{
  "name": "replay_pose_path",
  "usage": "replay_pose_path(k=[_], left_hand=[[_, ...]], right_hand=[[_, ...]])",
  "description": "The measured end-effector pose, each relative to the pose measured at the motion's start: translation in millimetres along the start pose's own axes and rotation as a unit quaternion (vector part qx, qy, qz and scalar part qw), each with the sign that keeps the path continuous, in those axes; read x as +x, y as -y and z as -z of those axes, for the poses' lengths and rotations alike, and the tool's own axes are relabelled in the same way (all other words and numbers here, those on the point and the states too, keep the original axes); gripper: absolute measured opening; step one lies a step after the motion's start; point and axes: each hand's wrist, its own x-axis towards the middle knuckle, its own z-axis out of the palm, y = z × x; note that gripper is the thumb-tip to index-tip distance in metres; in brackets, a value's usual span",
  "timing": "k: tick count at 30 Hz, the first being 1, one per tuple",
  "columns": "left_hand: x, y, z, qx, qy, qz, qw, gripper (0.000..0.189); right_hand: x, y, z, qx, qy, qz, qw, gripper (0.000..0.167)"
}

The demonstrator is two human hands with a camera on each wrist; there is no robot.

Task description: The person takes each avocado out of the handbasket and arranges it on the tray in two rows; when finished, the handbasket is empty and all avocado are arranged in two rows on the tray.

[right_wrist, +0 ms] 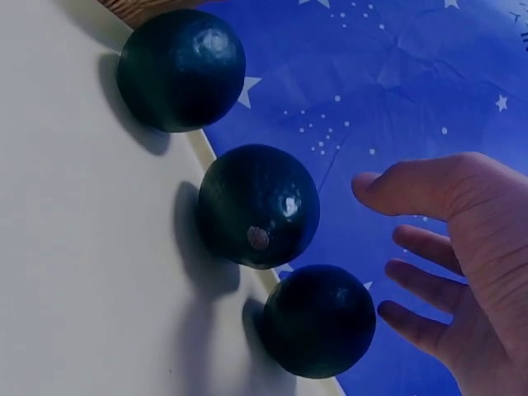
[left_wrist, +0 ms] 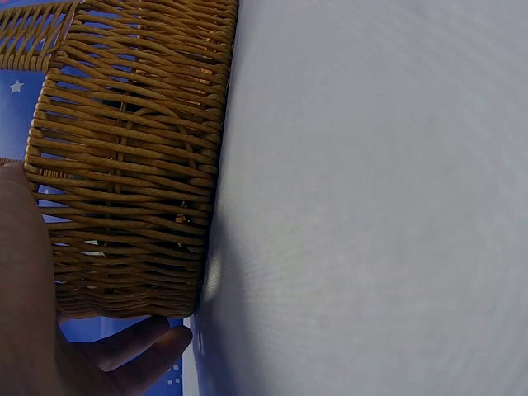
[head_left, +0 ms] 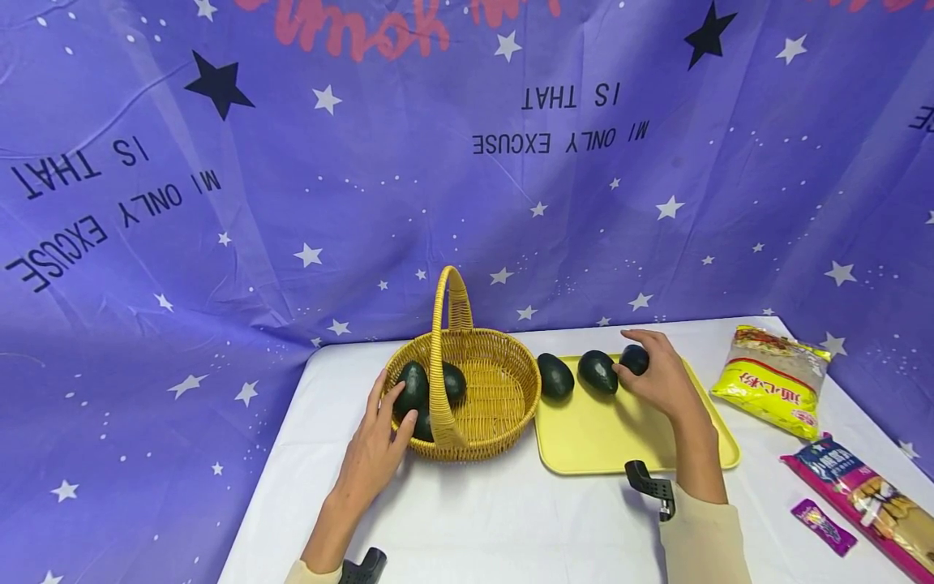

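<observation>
A yellow wicker basket (head_left: pixel 503 442) with a tall handle holds three dark green avocados (head_left: pixel 413 384) at its left side. My left hand (head_left: pixel 372 454) holds the basket's left side, thumb over the rim; in the left wrist view, fingers (left_wrist: pixel 148 355) lie against the outside of the woven wall (left_wrist: pixel 140 190). Three more avocados (head_left: pixel 556 377) lie in a row on a yellow tray (head_left: pixel 606 454). Beside the rightmost avocado (head_left: pixel 634 359) is my right hand (head_left: pixel 660 377). Its thumb and fingers are spread and apart from the fruit (right_wrist: pixel 320 322) in the right wrist view.
Right of the tray lie a yellow food bag (head_left: pixel 773 381), a long pink-and-blue packet (head_left: pixel 868 503) and a small purple packet (head_left: pixel 823 526). The white table (head_left: pixel 467 527) backs onto a blue-purple star-printed cloth (head_left: pixel 409 203). The tray touches or nearly touches the basket.
</observation>
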Motion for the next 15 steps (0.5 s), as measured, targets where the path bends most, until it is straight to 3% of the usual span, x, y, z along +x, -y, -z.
replay_pose_path(k=[15], left_hand=[[0.3, 2.4, -1.5, -0.003, -0.001, -0.001, 1.0000, 0.063]], right_hand=[[4.6, 11, -5, -0.007, 0.017, -0.004, 0.9998, 0.064]])
